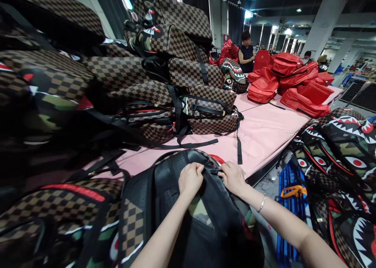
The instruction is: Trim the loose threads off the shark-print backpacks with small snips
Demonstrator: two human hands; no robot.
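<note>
A black backpack (pixel 168 189) with brown checkered and camouflage panels lies in front of me at the table's near edge. Closed in a fist, my left hand (pixel 191 181) grips the black material near the top of the bag. To its right, my right hand (pixel 232 177) pinches the black edge or zipper at the bag's top; its fingertips partly hide what they hold. A bracelet circles the right wrist. Between the hands shows a short black piece, too small to make out. Some red lining shows just behind the right hand.
Checkered backpacks (pixel 194 76) are heaped along the left of the pink table (pixel 258 123). Red backpacks (pixel 296 76) pile up at its far end, near a seated person (pixel 246 54). Shark-mouth bags (pixel 346 150) and a blue plastic crate (pixel 289 205) stand right, below the table edge.
</note>
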